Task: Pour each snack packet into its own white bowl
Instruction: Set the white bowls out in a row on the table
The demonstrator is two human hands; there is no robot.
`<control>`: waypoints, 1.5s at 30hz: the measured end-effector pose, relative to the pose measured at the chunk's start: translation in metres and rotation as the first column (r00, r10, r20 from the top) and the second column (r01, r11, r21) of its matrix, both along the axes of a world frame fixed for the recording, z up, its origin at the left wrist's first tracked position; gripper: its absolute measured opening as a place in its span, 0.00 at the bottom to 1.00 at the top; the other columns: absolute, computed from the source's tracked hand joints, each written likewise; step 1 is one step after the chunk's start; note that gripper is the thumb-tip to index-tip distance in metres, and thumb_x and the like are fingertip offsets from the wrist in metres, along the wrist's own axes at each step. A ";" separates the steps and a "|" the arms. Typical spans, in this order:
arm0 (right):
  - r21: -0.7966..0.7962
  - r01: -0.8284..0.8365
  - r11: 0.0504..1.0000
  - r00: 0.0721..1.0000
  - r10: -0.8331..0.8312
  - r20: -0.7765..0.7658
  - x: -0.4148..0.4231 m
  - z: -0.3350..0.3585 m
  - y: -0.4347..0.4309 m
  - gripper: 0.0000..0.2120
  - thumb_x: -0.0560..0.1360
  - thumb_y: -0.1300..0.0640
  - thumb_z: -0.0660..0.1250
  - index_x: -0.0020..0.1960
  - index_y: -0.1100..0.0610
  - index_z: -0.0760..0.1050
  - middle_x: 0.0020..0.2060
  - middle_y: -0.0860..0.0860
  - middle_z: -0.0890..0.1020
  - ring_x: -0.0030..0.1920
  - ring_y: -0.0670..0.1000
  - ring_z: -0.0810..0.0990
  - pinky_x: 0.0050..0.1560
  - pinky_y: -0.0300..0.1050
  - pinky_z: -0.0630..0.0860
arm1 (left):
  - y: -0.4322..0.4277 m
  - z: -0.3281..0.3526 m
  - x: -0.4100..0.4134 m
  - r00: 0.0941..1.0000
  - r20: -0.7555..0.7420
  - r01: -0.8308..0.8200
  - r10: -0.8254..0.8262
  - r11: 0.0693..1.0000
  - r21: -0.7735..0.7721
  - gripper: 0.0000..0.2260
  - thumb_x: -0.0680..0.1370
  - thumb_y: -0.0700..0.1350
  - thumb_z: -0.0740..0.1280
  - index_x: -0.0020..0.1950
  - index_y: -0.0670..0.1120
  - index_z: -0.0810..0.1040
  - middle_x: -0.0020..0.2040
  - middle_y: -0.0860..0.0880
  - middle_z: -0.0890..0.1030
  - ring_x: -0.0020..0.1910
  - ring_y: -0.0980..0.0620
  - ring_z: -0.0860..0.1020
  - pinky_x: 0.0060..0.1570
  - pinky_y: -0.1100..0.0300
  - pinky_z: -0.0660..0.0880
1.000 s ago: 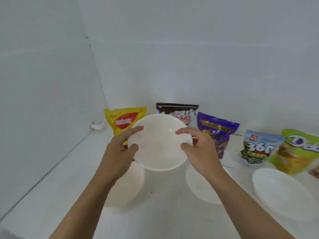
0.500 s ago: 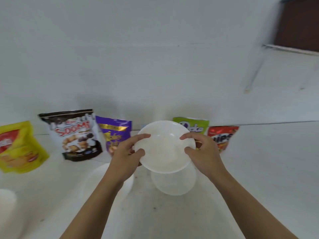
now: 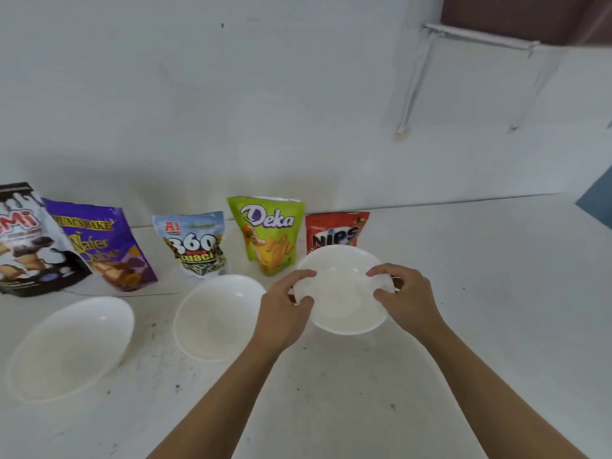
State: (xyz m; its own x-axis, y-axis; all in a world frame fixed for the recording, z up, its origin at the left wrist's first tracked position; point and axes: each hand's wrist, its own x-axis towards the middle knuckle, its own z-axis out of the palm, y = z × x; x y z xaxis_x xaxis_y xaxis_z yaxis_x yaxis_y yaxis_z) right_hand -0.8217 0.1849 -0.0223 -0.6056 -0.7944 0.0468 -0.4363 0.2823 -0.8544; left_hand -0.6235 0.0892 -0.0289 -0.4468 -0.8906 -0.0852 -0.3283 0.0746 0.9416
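Before red Nips packet [image 3: 334,231], left hand [image 3: 284,313] and right hand [image 3: 405,299] grip empty white bowl [image 3: 344,293] by rim

Bare tabletop [image 3: 496,326] lies right; packet row [image 3: 265,236] blocks behind, bowls [image 3: 215,316] left.

Plain white room (painted wall [image 3: 265,94], counter [image 3: 480,293])

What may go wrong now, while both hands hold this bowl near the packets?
1. The left hand and right hand pinch the bowl only at its rim, so it might slip.
2. Its far edge overlaps the Nips packet in this view, so setting it down carelessly may tip that packet.
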 end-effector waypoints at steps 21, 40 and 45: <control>0.141 -0.017 0.990 1.000 0.016 0.013 -0.026 -0.056 -0.016 0.17 0.70 0.71 0.69 0.53 0.54 0.81 0.63 0.54 0.80 0.57 0.52 0.75 0.55 0.45 0.77 | 0.000 -0.037 -0.034 0.966 0.257 -0.012 0.008 1.000 0.016 0.17 0.80 0.40 0.66 0.65 0.57 0.78 0.70 0.47 0.75 0.40 0.54 0.80 0.31 0.67 0.78; -0.333 -0.210 0.919 0.975 0.223 0.001 0.090 0.055 -0.059 0.08 0.74 0.61 0.74 0.51 0.50 0.82 0.40 0.45 0.83 0.41 0.42 0.80 0.44 0.34 0.74 | -0.026 0.087 0.097 0.999 0.045 0.000 0.006 0.992 -0.124 0.11 0.81 0.55 0.64 0.61 0.54 0.77 0.47 0.46 0.84 0.41 0.53 0.84 0.44 0.58 0.79; -0.372 -0.423 0.827 0.890 0.457 0.004 0.172 0.080 -0.090 0.08 0.75 0.61 0.73 0.52 0.51 0.83 0.38 0.43 0.82 0.39 0.43 0.79 0.43 0.41 0.76 | -0.034 0.110 0.196 0.977 -0.053 -0.212 0.205 0.947 -0.242 0.07 0.81 0.53 0.64 0.55 0.54 0.78 0.37 0.48 0.83 0.37 0.52 0.83 0.37 0.65 0.75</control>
